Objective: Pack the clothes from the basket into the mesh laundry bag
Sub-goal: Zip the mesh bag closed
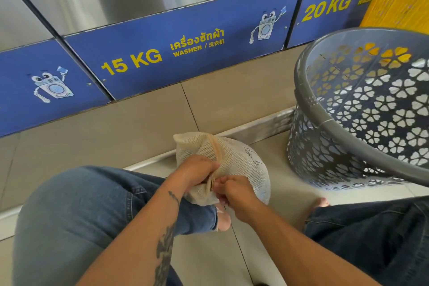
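**Head view: mesh bag loaded, closure in hand**

Head view shows the cream, rounded mesh laundry bag (234,158) to the left of the grey perforated plastic basket (325,151), near it but apart, and held low above the floor; the bag bulges, so it is judged loaded. No clothes show in the visible part of the basket interior; its bottom is partly out of frame; packing is therefore judged complete or nearly so.

Left hand (197,169): fingers curled, gripping a fold of mesh on the side of the tan zip seam (214,146) away from the basket. Right hand (234,190): fingertips pinched at the lower end of the seam, on the basket side; whether they hold the zip pull or only fabric cannot be told.

Handling: the bag is judged soft, light and shapeless; it will sag wherever unsupported; the mesh is not slippery but may snag. Take hold at the reinforced seam, or gather the fabric just beside it; brace one side while the other hand draws the slider; keep contents clear of the zip teeth.
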Demonstrator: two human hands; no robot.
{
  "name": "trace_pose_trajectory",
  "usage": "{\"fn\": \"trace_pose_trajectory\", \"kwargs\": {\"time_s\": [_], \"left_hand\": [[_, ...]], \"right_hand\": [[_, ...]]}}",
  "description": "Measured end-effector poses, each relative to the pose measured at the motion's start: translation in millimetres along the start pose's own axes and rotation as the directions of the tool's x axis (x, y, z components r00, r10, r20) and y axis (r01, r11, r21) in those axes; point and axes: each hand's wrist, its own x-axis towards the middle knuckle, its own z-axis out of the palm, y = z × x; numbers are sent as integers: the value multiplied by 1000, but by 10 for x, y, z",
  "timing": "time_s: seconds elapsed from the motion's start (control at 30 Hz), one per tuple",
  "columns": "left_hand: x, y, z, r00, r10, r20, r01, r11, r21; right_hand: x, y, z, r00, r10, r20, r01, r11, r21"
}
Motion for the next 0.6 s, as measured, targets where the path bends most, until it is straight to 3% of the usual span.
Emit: {"fn": "trace_pose_trajectory", "kwargs": {"time_s": [0.2,0.33,0.47,0.6], "left_hand": [[66,-40,-29,1000,-5,-1,5,999,51],[112,-112,-1,998,47,-47,-40,990,137],[120,-165,38,989,92,-113,-79,989,122],[193,-235,29,981,107,-161,-102,994,39]], "right_hand": [[17,68,133,997,-45,-60,48,998,49],[82,179,184,977,-186,-105,167,972,-166],[21,280,206,958,-285,-1,257,863,-435],[-24,366,205,955,-296,-37,260,887,-381]]}}
